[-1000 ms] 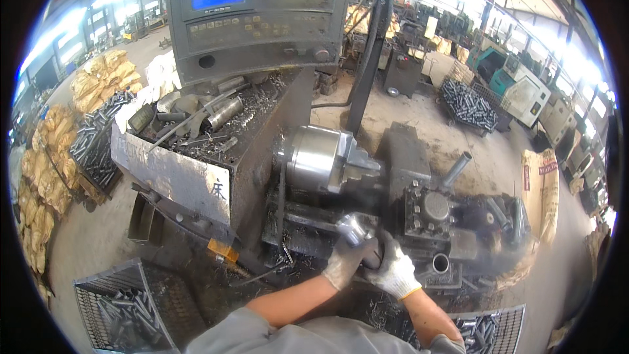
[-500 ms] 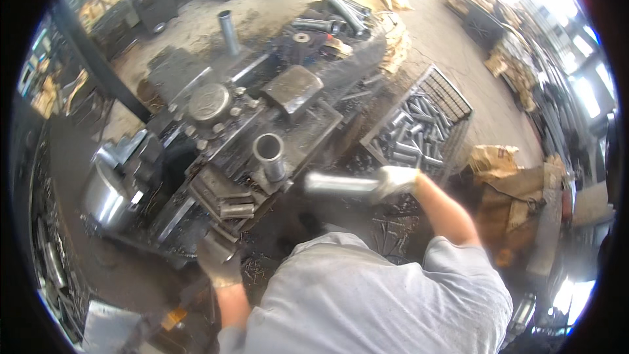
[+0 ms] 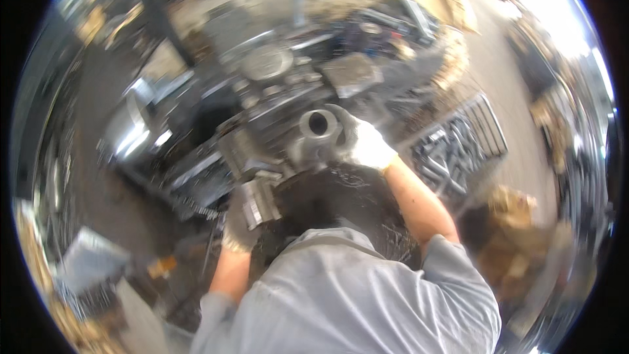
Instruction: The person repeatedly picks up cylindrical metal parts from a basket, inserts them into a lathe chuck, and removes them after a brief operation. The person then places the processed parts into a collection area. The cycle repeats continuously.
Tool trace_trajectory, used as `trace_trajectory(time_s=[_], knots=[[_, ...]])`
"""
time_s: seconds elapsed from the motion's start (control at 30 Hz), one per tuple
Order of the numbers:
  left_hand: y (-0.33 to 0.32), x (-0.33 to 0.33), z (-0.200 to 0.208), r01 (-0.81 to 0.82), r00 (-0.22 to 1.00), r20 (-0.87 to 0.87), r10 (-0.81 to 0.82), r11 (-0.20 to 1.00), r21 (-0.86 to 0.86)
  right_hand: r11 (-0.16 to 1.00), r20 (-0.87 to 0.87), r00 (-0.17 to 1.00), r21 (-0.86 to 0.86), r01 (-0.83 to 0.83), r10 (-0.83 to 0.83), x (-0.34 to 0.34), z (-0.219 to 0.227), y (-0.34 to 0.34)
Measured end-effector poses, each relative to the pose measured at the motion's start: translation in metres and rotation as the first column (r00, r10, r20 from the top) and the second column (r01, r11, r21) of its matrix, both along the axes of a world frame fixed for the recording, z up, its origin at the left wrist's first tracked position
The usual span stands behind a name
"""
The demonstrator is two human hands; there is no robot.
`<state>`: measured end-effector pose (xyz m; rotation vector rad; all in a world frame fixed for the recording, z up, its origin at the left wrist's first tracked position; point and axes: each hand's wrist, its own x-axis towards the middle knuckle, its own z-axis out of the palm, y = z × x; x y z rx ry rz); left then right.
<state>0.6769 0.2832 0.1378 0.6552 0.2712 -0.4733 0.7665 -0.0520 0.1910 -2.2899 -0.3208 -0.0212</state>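
My right hand (image 3: 364, 144), in a white glove, is closed around the side of a metal tube (image 3: 320, 125). The tube stands on the machine with its round open end up. My left hand (image 3: 240, 226), also gloved, is closed on a grooved metal block (image 3: 261, 204) at the machine's near edge; its fingers are partly hidden by the block. Just beyond that lies an angular metal fixture (image 3: 242, 154). The picture is smeared by motion, so fine detail is lost.
A wire basket (image 3: 503, 151) of short metal tubes stands to the right. A flat-topped metal block (image 3: 352, 75) and a round metal cap (image 3: 266, 63) sit on the machine. Farther back lie more tubes (image 3: 419, 18). A large shiny cylinder (image 3: 131, 128) is at left.
My right hand moved left and away from me to the standing tube; the tube it held sideways is no longer seen apart. My left hand moved up with the block. The view swung round.
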Motion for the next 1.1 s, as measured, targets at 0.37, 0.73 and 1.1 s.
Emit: trace_trajectory(time_s=[0.37,0.73,1.1], knots=[[0.038,-0.007,-0.002,-0.359,0.931,0.001,0.365,0.915,0.181,0.848,0.030,0.934,-0.431,-0.309,0.355,-0.009,-0.051,0.168],[0.048,0.048,0.016,-0.544,0.829,0.133,0.543,0.838,-0.032,0.904,-0.530,0.748,0.088,-0.419,0.399,0.044,-0.002,0.205],[0.092,0.052,0.002,-0.654,0.731,0.560,0.390,0.635,0.411,0.759,0.302,0.739,-0.503,-0.414,0.603,0.179,0.161,0.196]])
